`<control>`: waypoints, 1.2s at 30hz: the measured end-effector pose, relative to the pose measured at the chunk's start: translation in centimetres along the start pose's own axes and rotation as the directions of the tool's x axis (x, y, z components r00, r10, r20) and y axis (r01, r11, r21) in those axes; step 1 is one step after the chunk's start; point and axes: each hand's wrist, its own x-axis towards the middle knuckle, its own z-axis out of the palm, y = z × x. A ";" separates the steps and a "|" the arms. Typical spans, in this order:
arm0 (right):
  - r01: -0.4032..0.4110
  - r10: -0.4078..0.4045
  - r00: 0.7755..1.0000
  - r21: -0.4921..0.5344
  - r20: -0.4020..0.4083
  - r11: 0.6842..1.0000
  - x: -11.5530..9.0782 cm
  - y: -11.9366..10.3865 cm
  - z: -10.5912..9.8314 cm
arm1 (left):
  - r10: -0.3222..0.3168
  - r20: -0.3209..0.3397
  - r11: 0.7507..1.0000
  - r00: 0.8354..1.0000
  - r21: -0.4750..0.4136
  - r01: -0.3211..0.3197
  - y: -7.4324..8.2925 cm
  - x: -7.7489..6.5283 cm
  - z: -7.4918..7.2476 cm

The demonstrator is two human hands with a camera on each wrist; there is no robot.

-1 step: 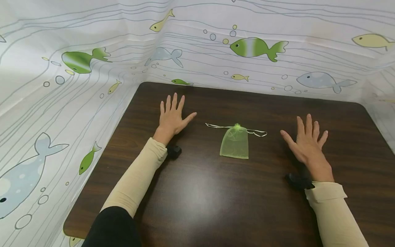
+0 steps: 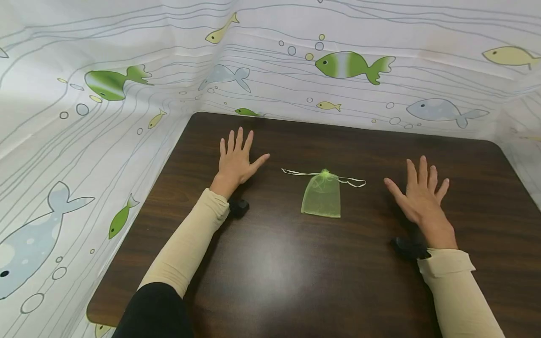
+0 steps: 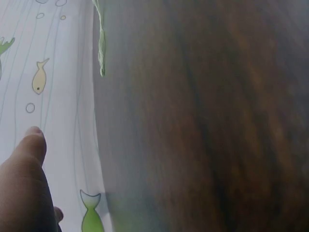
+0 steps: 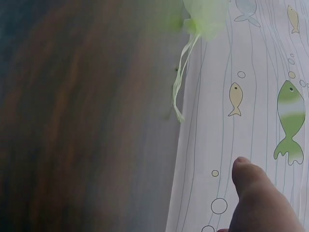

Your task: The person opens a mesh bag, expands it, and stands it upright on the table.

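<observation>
A sheer light-green drawstring pouch (image 2: 322, 196) lies flat on the dark wooden table (image 2: 270, 263), its neck gathered at the far end. Pale drawstrings (image 2: 354, 182) stretch out from the neck to both sides. To the left of the pouch is my left hand (image 2: 234, 164), palm down with fingers spread and holding nothing. My right hand (image 2: 424, 202) is on the other side, likewise spread, its thumb toward the pouch. The right wrist view catches the pouch's gathered neck (image 4: 193, 24) and one string, with my right thumb (image 4: 260, 198) below.
A white cloth (image 2: 274, 70) printed with fish hangs behind the table and along its left side. Black wrist cameras sit under the left wrist (image 2: 238, 208) and the right wrist (image 2: 407, 249). Light reflects off the table's middle.
</observation>
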 end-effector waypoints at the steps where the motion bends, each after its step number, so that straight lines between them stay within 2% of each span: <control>1: 0.000 0.000 1.000 0.005 0.003 1.000 0.0 0.0 -0.1 | 0.001 0.000 1.000 1.000 -0.002 -0.001 0.1 0.1 -0.1; 6: 0.001 -0.001 1.000 0.034 0.005 0.999 0.4 0.0 -0.5 | 0.002 -0.009 1.000 1.000 -0.031 -0.003 1.0 0.6 -0.3; 8: 0.022 -0.020 0.999 0.049 -0.035 0.999 0.5 -0.6 -0.4 | 0.018 -0.033 0.998 0.999 -0.054 -0.019 1.9 0.6 -0.2; 11: 0.082 -0.067 0.988 0.106 -0.139 0.991 0.4 -2.2 0.4 | 0.072 -0.112 0.991 0.991 -0.104 -0.084 4.4 0.3 0.2; 14: 0.153 -0.115 0.973 0.184 -0.201 0.971 0.4 -4.4 1.7 | 0.125 -0.166 0.970 0.978 -0.189 -0.156 7.5 -0.4 1.1; 16: 0.170 -0.127 0.976 0.252 -0.179 0.953 0.4 -5.9 2.8 | 0.138 -0.149 0.952 0.979 -0.252 -0.173 9.5 -1.0 1.8; 18: 0.169 -0.133 0.982 0.295 -0.137 0.940 0.5 -7.4 3.9 | 0.135 -0.093 0.939 0.986 -0.306 -0.157 11.0 -1.5 2.6; 21: 0.156 -0.136 0.987 0.335 -0.084 0.929 0.4 -9.2 5.5 | 0.130 -0.014 0.925 0.991 -0.359 -0.126 12.5 -2.3 3.9; 24: 0.156 -0.133 0.987 0.350 -0.088 0.923 -0.1 -10.1 7.0 | 0.133 0.016 0.900 0.991 -0.420 -0.115 13.1 -3.2 4.9; 29: 0.183 -0.141 0.981 0.394 -0.133 0.901 -0.8 -10.3 7.6 | 0.136 -0.015 0.849 0.991 -0.513 -0.124 13.3 -4.3 5.9; 33: 0.186 -0.143 0.982 0.493 -0.124 0.850 -1.0 -10.1 7.2 | 0.149 -0.065 0.794 0.987 -0.586 -0.159 13.1 -4.7 6.1; 36: 0.160 -0.133 0.987 0.552 -0.089 0.819 -1.2 -9.8 7.3 | 0.170 -0.070 0.771 0.983 -0.612 -0.178 12.9 -5.0 6.5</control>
